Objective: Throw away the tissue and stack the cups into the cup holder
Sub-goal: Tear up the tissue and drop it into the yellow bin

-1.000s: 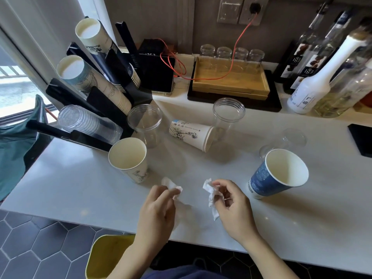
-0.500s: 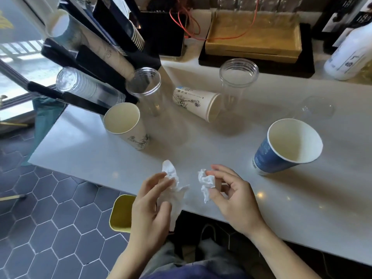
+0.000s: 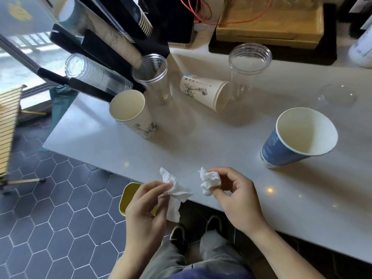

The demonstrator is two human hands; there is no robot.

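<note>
My left hand (image 3: 148, 208) pinches a loose white tissue (image 3: 174, 193) just past the counter's front edge, above a yellow bin (image 3: 128, 195) on the floor. My right hand (image 3: 236, 196) holds a crumpled white tissue (image 3: 209, 180) over the counter. On the white counter (image 3: 201, 143) stand a cream paper cup (image 3: 132, 112), a blue paper cup (image 3: 298, 135) and two clear plastic cups (image 3: 153, 77) (image 3: 248, 63). Another printed paper cup (image 3: 203, 91) lies on its side. The black cup holder (image 3: 96, 47) at the back left holds stacks of cups.
A wooden tray (image 3: 269, 27) on a black base sits at the back, with a red cable over it. A clear lid (image 3: 335, 95) lies at the right. A white bottle (image 3: 362, 47) stands at the far right. My shoes (image 3: 179, 236) are on the hexagon-tiled floor.
Both hands have drawn back toward the counter's front edge with their tissues. The left hand is now beyond the edge, over the yellow bin. The view has tilted further down.
</note>
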